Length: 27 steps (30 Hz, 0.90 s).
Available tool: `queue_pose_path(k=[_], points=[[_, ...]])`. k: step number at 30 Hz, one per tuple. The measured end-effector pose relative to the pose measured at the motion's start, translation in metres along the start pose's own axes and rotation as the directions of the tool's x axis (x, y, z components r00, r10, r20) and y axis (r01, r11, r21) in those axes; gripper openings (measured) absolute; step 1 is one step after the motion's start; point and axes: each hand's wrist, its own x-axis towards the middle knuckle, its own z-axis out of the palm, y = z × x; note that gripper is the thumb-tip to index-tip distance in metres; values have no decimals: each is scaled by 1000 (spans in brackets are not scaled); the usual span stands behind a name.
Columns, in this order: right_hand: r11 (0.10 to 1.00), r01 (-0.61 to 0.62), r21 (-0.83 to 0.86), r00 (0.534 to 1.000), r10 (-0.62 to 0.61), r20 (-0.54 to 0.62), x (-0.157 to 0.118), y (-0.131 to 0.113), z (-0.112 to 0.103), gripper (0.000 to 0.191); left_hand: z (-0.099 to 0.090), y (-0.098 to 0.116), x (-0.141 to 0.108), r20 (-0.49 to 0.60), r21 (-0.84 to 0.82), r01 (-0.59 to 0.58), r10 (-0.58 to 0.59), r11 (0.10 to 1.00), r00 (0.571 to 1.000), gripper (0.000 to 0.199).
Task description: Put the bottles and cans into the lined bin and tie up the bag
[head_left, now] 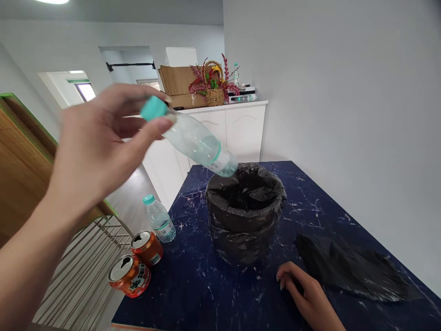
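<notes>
Clearly, the surface is a dark blue table with white veins like marble, and it reaches to a plain grey wall. Behind it stands a white cabinet, which carries a wicker basket with red and yellow flowers, some cardboard and a few small things. At the left are a metal rack and a brown panel with green edge.

The held bottle is transparent, with a turquoise cap and a pale label near its base; it is a little blurred. It is tilted, the cap at upper left, and its base appears at the far left rim of the bin, which is lined with black plastic. Whether they touch, I cannot tell. The left hand pinches this bottle near the cap, between thumb and fingers.

The right hand rests on the table with fingers loosely bent and holds nothing visible, just beside a flat black bag. On the left side of the table, another bottle stands upright near two orange opened cans.
</notes>
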Motion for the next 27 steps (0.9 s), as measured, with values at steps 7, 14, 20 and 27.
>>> queue_pose_path(k=[7,14,20,27], points=[[996,86,25,996,-86,4,4,1,-3,33,64,3,-10,416,-45,-82,93,996,905,43],[999,19,31,998,-21,59,3,5,-2,36,108,-19,-14,611,-133,-70,137,989,779,45],[999,8,45,998,-11,65,4,5,-1,37,134,-19,-12,736,4,-238,158,971,658,38],[999,15,41,998,-18,61,4,2,-3,39,147,-16,-7,819,-83,-250,209,965,534,34]])
